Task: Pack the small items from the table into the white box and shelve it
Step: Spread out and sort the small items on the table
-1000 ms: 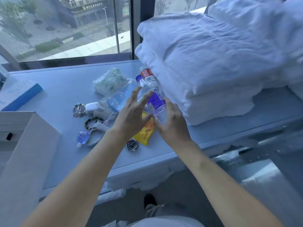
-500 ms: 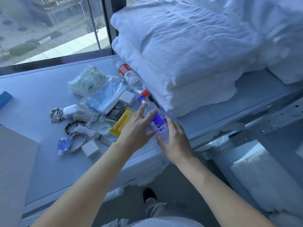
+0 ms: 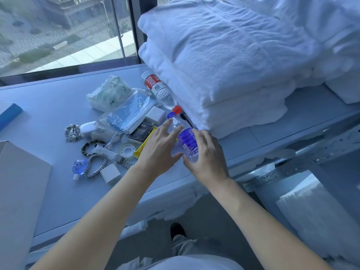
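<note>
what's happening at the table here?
A person is packing small items off the table. Both hands are on the blue-label water bottle: the right hand wraps its lower part, and the left hand lies against its other side with fingers fairly straight. The red-label bottle, mask pack, bracelets, tape roll and chargers lie on the table. The white box is at the left edge.

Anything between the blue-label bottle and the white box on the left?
Yes. The left hand and the pile of small items, yellow packet, tape roll and bracelets, lie on the table between the bottle and the box.
</note>
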`<state>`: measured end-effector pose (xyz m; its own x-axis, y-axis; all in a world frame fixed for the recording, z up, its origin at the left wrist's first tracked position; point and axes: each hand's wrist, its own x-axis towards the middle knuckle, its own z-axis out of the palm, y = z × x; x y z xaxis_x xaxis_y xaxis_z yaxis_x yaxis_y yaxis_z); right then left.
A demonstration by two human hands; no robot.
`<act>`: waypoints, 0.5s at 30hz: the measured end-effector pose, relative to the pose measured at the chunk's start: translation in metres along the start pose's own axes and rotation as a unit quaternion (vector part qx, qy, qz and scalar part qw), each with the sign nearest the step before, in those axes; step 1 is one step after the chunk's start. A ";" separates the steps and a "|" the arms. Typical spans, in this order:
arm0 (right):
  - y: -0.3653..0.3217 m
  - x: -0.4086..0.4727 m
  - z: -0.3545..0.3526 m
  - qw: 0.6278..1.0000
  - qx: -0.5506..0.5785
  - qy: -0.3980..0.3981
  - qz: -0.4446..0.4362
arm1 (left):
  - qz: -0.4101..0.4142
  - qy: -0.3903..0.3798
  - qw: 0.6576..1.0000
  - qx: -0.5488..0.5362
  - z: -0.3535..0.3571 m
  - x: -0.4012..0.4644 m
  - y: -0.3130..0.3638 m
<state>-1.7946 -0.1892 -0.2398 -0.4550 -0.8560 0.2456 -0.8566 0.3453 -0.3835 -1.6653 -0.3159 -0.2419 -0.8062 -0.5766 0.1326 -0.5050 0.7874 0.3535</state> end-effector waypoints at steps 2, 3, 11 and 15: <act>-0.007 0.003 -0.001 1.000 0.001 0.006 -0.015 | -0.012 0.004 1.000 -0.001 -0.006 -0.001 -0.006; -0.010 0.006 -0.002 1.000 0.003 0.011 -0.023 | -0.019 0.009 1.000 -0.001 -0.010 -0.002 -0.009; -0.067 0.047 0.000 0.994 0.058 0.014 -0.094 | -0.094 0.060 0.993 0.047 -0.075 -0.018 -0.054; -0.120 0.071 0.012 0.986 0.090 -0.013 -0.143 | -0.147 0.098 0.981 0.081 -0.125 -0.035 -0.081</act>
<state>-1.7210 -0.2960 -0.1873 -0.1927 -0.9185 0.3453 -0.8912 0.0165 -0.4534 -1.5577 -0.3871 -0.1599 -0.5516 -0.8025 0.2272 -0.7624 0.5956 0.2528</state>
